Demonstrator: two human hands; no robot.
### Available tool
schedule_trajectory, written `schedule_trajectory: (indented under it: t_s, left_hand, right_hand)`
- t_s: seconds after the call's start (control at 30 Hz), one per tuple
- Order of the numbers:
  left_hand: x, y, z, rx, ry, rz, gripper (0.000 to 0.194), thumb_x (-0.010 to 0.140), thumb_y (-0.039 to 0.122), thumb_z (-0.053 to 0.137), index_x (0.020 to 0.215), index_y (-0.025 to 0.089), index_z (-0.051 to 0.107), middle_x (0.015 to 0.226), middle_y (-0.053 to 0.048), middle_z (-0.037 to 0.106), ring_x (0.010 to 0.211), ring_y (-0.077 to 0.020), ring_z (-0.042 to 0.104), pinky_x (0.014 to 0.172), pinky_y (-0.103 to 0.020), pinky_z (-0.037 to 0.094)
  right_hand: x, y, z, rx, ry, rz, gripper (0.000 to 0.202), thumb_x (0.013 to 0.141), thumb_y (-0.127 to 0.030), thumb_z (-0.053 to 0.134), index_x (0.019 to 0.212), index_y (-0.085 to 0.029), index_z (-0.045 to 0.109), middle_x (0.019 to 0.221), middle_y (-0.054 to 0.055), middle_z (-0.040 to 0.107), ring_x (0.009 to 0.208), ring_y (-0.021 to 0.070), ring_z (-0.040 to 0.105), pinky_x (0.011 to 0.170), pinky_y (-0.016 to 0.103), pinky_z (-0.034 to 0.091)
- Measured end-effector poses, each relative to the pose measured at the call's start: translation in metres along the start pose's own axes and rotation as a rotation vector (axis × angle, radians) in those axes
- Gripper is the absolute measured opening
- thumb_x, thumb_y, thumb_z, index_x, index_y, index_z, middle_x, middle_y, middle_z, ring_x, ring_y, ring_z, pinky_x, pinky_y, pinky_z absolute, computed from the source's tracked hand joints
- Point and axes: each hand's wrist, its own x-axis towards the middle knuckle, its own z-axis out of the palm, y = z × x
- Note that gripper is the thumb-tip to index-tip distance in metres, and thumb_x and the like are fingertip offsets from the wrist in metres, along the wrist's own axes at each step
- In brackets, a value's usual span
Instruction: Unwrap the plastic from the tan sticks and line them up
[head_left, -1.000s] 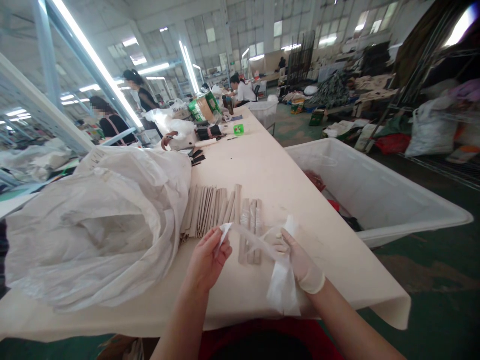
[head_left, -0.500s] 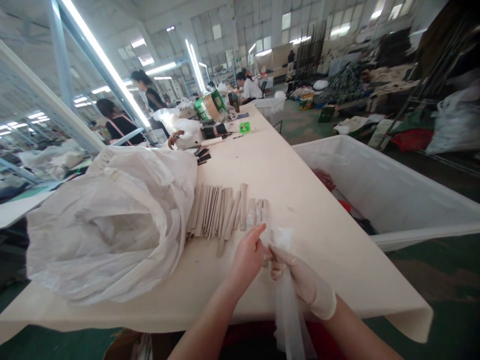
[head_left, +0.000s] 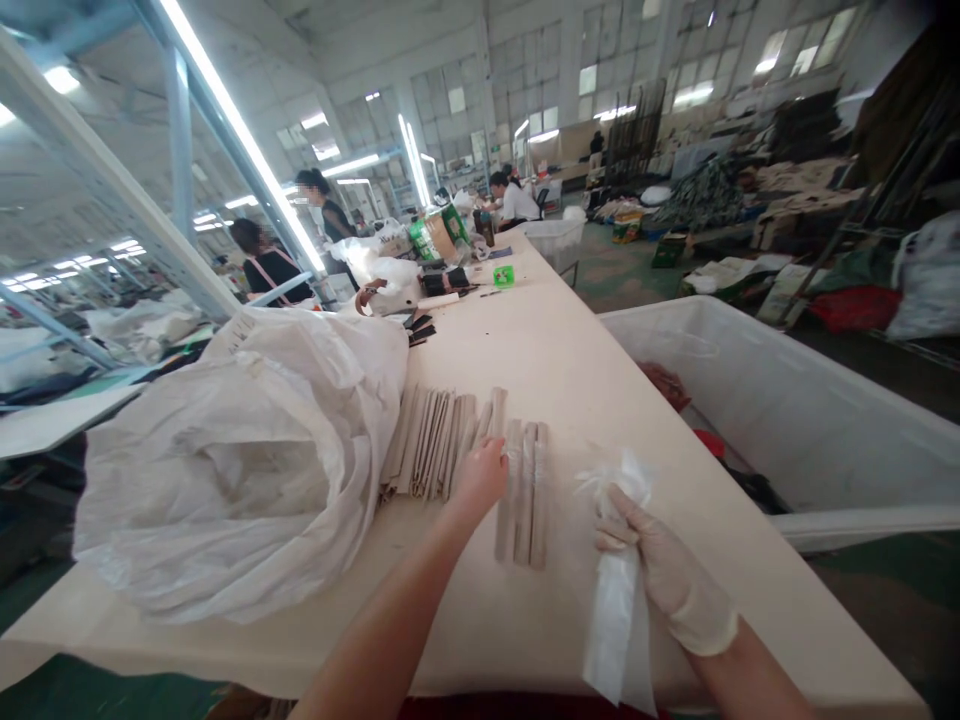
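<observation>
Has a row of beige strips (head_left: 431, 440) laid out on the bench (head_left: 570, 380), packed side by side just right of a big white sack (head_left: 247, 420). Run lengthwise away from the body, with near ends toward the front edge and far ends leaning slightly right. Reaches with the bare left hand (head_left: 480, 475) to the right end of this row, with fingers curled in over the near part of the last strip (too covered there to tell of any grip on it). Holds a bunch of clear plastic (head_left: 615, 620) firmly in the gloved right hand (head_left: 656, 560), with long tails hanging toward the front edge. Between the two hands, has a few plastic-covered strips (head_left: 538, 500), set close together and pointing nearly straight away from the body. Appears to be at the stage of picking out a strip, with plastic at the ready. Probably calls next for a narrow pinch on one strip alone, without dragging its neighbours. Farther along the bench, shows some black scraps (head_left: 421, 330), then a small green box (head_left: 503, 275). Beyond the right edge, has a large white bin (head_left: 825, 430).
</observation>
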Motion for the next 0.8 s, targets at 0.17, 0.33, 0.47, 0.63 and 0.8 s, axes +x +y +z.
schedule_trajectory:
  t_s: [0.17,0.33,0.47,0.63,0.8]
  left_hand:
    - [0.028,-0.021,0.014,0.157,0.013,-0.148,0.028,0.084,0.018,0.053,0.111,0.012,0.058,0.112,-0.017,0.059,0.105,-0.0260,0.055,0.090,-0.039,0.043]
    - [0.028,-0.032,0.022,0.230,-0.035,-0.304,0.029,0.088,0.030,0.053,0.111,0.013,0.055,0.114,-0.010,0.057,0.102,-0.0215,0.056,0.088,-0.044,0.046]
    - [0.028,-0.033,0.015,0.187,-0.061,-0.400,0.028,0.087,0.030,0.055,0.109,0.013,0.056,0.111,-0.009,0.058,0.098,-0.0204,0.058,0.084,-0.042,0.049]
    - [0.014,-0.026,-0.002,-0.007,-0.001,-0.394,0.026,0.087,0.031,0.053,0.106,0.013,0.056,0.103,-0.007,0.059,0.088,-0.0171,0.059,0.076,-0.036,0.051]
    - [-0.044,-0.008,-0.014,-0.306,-0.048,-0.284,0.025,0.093,0.026,0.029,0.085,0.015,0.049,0.062,0.002,0.054,0.047,-0.0065,0.048,0.047,-0.018,0.040]
  right_hand:
    - [0.003,-0.010,-0.009,0.059,0.058,-0.081,0.034,0.066,-0.029,0.078,0.063,-0.020,0.045,0.046,-0.008,0.039,0.034,0.0045,0.035,0.031,0.015,0.032]
    - [0.004,-0.017,-0.014,0.180,0.094,-0.187,0.035,0.061,-0.023,0.079,0.064,-0.019,0.045,0.047,-0.009,0.041,0.033,0.0043,0.036,0.029,0.015,0.034]
    - [0.007,-0.008,-0.012,0.092,0.142,-0.184,0.033,0.065,-0.027,0.078,0.068,-0.018,0.047,0.047,-0.009,0.039,0.034,0.0049,0.037,0.029,0.015,0.033]
    - [0.009,-0.003,-0.007,0.024,0.187,-0.294,0.035,0.063,-0.027,0.079,0.067,-0.019,0.045,0.047,-0.010,0.039,0.033,0.0041,0.036,0.029,0.013,0.031]
    - [0.013,-0.008,-0.003,0.037,0.117,-0.253,0.036,0.067,-0.032,0.076,0.061,-0.019,0.042,0.041,-0.010,0.037,0.033,0.0047,0.035,0.030,0.014,0.031]
